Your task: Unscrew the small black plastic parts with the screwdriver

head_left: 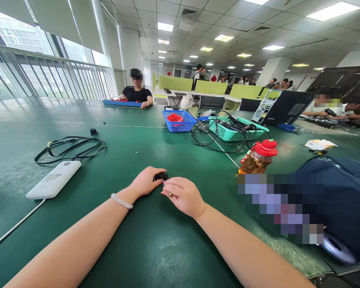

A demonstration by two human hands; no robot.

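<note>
My left hand, with a pale bangle at the wrist, is closed on a small black block-like part over the green table. Its exact kind is not clear. Close against it, my right hand is pinched shut, fingertips at the near side of the part. Something thin may sit between those fingertips, but it is too small to name. A ring shows on the right hand. The fingers partly cover the black part.
On the green table lie a white power bank with its cable, a black looped cord, a blue basket, a teal basket of cables, a red-lidded bottle and a dark bag. A person sits opposite.
</note>
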